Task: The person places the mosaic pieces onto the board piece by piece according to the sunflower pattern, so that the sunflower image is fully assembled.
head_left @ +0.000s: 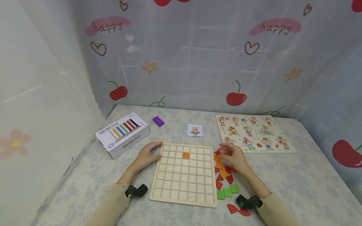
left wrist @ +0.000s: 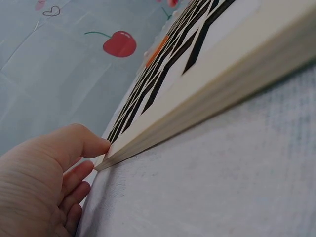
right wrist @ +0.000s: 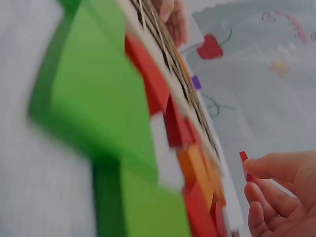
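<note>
A wooden grid board (head_left: 181, 201) lies flat in front of me with one orange square (head_left: 186, 155) in an upper cell. My left hand (head_left: 147, 156) rests at the board's far left corner, thumb against the edge and the other fingers loosely bent. In the right wrist view, my right hand (right wrist: 284, 185) pinches a small red piece (right wrist: 245, 165) between thumb and fingertips; its full outline is hidden. That hand hovers by the board's far right side, over loose orange squares (head_left: 223, 174) and red quarter-round pieces (head_left: 229, 179). Several green squares (head_left: 227, 192) lie nearer me.
Behind the board are a small printed pattern card (head_left: 190, 131) and a purple block (head_left: 158, 121). A white box (head_left: 125, 146) stands at the back left. A picture puzzle board (head_left: 271, 150) lies at the back right. Two red pieces (head_left: 232, 208) sit by my right wrist.
</note>
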Action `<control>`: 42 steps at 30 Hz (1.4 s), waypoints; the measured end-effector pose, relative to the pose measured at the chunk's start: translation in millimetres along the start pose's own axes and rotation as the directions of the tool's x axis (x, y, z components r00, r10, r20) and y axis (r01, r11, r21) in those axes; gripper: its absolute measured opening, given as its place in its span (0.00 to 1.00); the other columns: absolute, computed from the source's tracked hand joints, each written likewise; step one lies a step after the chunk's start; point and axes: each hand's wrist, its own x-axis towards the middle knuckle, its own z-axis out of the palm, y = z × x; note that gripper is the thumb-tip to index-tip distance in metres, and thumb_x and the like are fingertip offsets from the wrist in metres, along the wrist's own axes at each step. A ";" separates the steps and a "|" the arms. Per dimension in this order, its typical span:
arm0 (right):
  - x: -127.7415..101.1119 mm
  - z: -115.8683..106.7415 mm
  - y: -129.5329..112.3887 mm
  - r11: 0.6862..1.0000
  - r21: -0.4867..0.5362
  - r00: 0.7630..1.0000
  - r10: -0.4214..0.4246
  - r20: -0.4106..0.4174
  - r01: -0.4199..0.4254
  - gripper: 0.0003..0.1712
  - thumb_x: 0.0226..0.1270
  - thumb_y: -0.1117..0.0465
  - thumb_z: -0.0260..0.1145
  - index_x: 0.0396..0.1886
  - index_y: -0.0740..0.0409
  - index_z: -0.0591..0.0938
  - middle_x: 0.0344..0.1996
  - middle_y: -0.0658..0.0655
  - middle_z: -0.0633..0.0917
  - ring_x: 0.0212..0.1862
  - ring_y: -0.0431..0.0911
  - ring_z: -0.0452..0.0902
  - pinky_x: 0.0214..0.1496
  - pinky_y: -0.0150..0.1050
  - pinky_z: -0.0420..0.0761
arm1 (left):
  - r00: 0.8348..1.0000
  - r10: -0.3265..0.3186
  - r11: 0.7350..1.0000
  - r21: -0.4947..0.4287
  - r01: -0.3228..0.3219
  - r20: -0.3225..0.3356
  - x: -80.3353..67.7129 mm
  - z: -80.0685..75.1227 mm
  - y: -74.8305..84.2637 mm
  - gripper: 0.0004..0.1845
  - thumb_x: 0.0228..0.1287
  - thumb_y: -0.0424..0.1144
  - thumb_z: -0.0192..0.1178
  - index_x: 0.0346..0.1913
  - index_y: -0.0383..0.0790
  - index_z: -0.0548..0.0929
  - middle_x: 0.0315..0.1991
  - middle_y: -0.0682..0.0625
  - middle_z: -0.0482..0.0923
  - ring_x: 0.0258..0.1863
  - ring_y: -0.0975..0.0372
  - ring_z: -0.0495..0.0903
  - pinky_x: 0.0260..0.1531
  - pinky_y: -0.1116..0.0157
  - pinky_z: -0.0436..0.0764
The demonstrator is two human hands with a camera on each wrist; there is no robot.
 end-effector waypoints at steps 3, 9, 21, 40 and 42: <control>2.9 10.1 -10.3 1.000 0.011 0.999 -0.022 0.040 0.021 0.25 0.57 0.68 0.69 0.56 0.67 0.77 0.45 0.67 0.85 0.35 0.36 0.78 0.39 0.27 0.80 | 1.000 -0.005 1.000 0.001 0.005 -0.001 -1.4 -1.0 0.5 0.30 0.56 0.38 0.67 0.64 0.43 0.73 0.65 0.46 0.70 0.70 0.51 0.62 0.73 0.50 0.58; 15.6 33.1 -25.2 0.996 0.043 0.991 -0.082 0.109 0.078 0.25 0.56 0.69 0.69 0.55 0.69 0.77 0.43 0.67 0.85 0.35 0.39 0.79 0.39 0.28 0.79 | 1.000 0.005 1.000 0.007 -0.005 -0.006 -2.3 -1.1 -1.5 0.30 0.57 0.38 0.66 0.64 0.43 0.73 0.65 0.46 0.71 0.70 0.50 0.63 0.72 0.49 0.58; 25.4 65.4 -29.8 0.991 0.085 0.967 -0.124 0.225 0.107 0.24 0.54 0.72 0.70 0.53 0.68 0.78 0.41 0.68 0.85 0.33 0.38 0.78 0.34 0.29 0.78 | 1.000 0.031 0.999 0.016 -0.031 -0.003 0.4 2.1 -2.4 0.29 0.56 0.36 0.67 0.63 0.43 0.74 0.64 0.46 0.72 0.69 0.51 0.64 0.72 0.51 0.60; 22.9 74.8 -35.8 0.989 0.066 0.963 -0.147 0.225 0.135 0.21 0.55 0.75 0.67 0.52 0.70 0.79 0.42 0.68 0.85 0.35 0.52 0.80 0.33 0.28 0.77 | 1.000 0.020 1.000 0.023 -0.020 -0.001 -0.7 0.5 -0.7 0.28 0.56 0.34 0.66 0.62 0.42 0.74 0.63 0.46 0.72 0.69 0.52 0.65 0.72 0.52 0.60; 25.1 75.7 -30.5 0.989 0.061 0.964 -0.145 0.224 0.134 0.21 0.55 0.73 0.68 0.51 0.67 0.80 0.42 0.66 0.85 0.35 0.48 0.80 0.34 0.28 0.78 | 1.000 0.020 1.000 0.023 -0.020 -0.001 -0.7 0.3 0.1 0.28 0.56 0.34 0.66 0.62 0.42 0.74 0.64 0.46 0.72 0.69 0.52 0.64 0.72 0.52 0.60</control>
